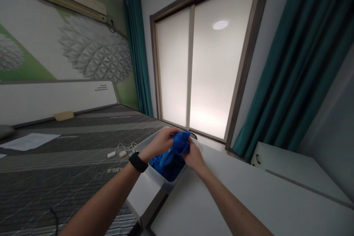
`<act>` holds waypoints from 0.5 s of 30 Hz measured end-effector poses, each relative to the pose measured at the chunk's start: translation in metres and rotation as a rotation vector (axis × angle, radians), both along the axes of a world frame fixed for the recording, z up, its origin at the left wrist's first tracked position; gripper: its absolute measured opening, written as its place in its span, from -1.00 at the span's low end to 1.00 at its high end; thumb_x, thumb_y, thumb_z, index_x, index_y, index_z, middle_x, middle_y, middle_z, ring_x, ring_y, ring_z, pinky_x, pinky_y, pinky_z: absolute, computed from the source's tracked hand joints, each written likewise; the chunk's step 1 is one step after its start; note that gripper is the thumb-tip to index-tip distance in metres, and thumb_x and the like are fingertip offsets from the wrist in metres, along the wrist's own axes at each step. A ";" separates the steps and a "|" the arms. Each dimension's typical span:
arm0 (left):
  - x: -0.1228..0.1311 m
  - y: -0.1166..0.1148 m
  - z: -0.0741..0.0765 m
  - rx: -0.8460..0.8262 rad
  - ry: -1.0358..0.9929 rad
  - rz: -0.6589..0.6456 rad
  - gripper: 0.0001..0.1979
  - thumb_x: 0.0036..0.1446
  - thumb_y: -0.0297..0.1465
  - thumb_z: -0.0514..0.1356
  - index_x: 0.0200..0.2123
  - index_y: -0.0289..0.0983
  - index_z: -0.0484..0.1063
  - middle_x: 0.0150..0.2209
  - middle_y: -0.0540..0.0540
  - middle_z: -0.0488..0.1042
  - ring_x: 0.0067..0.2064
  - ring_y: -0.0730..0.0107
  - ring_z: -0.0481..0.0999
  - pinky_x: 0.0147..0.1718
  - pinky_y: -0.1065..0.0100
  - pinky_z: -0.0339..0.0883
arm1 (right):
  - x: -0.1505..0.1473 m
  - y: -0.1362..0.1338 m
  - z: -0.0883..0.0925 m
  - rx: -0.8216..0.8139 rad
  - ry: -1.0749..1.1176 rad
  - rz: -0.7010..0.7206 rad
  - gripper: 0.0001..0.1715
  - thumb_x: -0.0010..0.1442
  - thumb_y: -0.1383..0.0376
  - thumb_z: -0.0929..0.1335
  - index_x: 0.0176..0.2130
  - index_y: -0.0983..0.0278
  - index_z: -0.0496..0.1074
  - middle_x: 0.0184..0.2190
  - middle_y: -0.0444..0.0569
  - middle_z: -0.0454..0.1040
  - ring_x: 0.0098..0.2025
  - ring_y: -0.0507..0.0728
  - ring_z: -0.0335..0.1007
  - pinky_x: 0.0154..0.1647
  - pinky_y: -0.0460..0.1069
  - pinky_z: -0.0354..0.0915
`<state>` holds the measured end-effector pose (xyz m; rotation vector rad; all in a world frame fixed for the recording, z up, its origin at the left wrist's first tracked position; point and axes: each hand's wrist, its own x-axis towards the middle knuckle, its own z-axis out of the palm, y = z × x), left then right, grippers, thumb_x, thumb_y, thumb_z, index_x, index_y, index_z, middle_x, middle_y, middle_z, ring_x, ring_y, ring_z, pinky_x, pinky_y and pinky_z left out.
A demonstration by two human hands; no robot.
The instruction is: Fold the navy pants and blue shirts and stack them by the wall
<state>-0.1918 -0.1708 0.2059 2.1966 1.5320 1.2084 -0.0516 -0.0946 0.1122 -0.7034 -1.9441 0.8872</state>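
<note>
Cloth (181,143) in left hand (159,144), right hand (195,156), container (170,183) half-hidden, contents (167,169) perhaps fabric

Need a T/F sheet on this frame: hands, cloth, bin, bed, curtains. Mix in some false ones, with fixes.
1. The left hand and right hand both hold blue cloth. True.
2. The dark wristband is on the right wrist. False: it is on the left one.
3. More blue cloth lies inside the white bin. True.
4. The curtains are red. False: they are teal.
5. White paper lies on the bed. True.
</note>
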 end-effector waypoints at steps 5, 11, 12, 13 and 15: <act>0.003 -0.007 -0.010 -0.005 0.030 0.046 -0.56 0.14 -0.46 0.12 0.11 -0.24 0.35 -0.11 -0.13 0.51 -0.09 0.26 0.50 -0.06 0.25 0.37 | 0.026 0.008 0.019 -0.074 0.050 -0.071 -0.59 0.03 0.36 0.29 -0.09 0.27 0.48 -0.19 0.07 0.60 -0.10 0.28 0.50 -0.08 0.10 0.36; 0.014 -0.001 -0.043 -0.139 0.125 0.137 -0.37 0.12 -0.18 0.23 0.23 -0.24 0.22 0.07 -0.23 0.37 -0.16 0.21 0.49 -0.14 0.22 0.38 | 0.079 0.011 0.051 -0.092 0.212 0.008 -0.63 0.05 0.27 0.32 -0.11 0.27 0.49 -0.18 -0.01 0.60 -0.11 0.22 0.48 -0.02 0.10 0.35; 0.022 0.001 -0.046 -0.142 0.143 0.132 -0.36 0.11 -0.18 0.25 0.23 -0.24 0.23 0.06 -0.22 0.38 -0.14 0.19 0.49 -0.14 0.23 0.36 | 0.088 0.011 0.056 -0.093 0.225 0.014 -0.64 0.05 0.26 0.33 -0.12 0.27 0.49 -0.21 -0.02 0.60 -0.12 0.22 0.48 -0.03 0.09 0.35; 0.031 0.003 -0.049 -0.143 0.155 0.121 -0.40 0.10 -0.18 0.25 0.19 -0.24 0.27 0.02 -0.20 0.42 -0.14 0.18 0.49 -0.15 0.24 0.35 | 0.097 0.011 0.060 -0.089 0.238 0.014 -0.66 0.05 0.25 0.34 -0.14 0.27 0.49 -0.25 -0.03 0.59 -0.14 0.21 0.48 -0.05 0.09 0.36; 0.052 0.009 -0.052 -0.161 0.157 0.075 -0.60 0.14 -0.24 0.21 0.03 -0.25 0.41 -0.14 -0.13 0.50 -0.22 0.22 0.49 -0.23 0.30 0.33 | 0.116 0.009 0.066 -0.064 0.262 -0.001 -0.70 0.04 0.24 0.36 -0.19 0.28 0.49 -0.34 -0.06 0.58 -0.21 0.19 0.47 -0.10 0.08 0.37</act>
